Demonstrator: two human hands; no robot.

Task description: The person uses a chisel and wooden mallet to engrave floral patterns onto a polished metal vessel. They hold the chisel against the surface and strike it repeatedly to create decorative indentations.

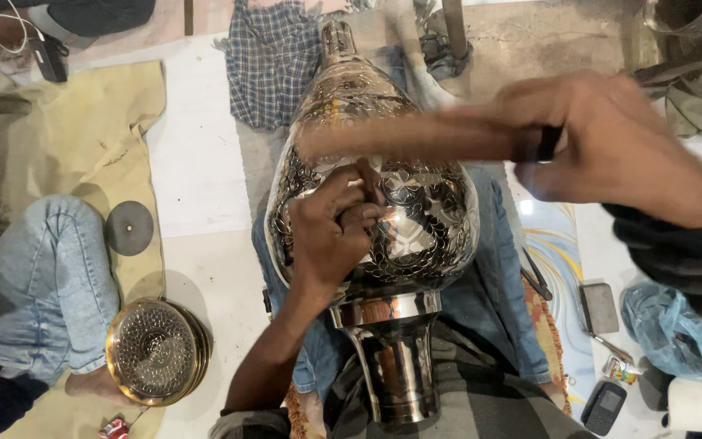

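Note:
A large shiny metal vase (424, 211) with dark engraved leaf patterns lies along my lap, its neck pointing away and its foot toward me. My left hand (331, 228) rests on the belly of the vase, fingers pinched round a thin engraving tool whose tip touches the metal. My right hand (611, 142) is raised above the vase and grips the dark handle of a wooden mallet (416, 138), which is blurred by motion and stretches left over the left hand.
Another person in jeans (42, 284) sits at left on a yellow cloth. Engraved brass plates (156, 349) and a round dark disc (129, 228) lie beside them. A checked cloth (270, 65) lies at the back. Small tools, a phone (603, 406) and a blue plastic bag (668, 325) sit at right.

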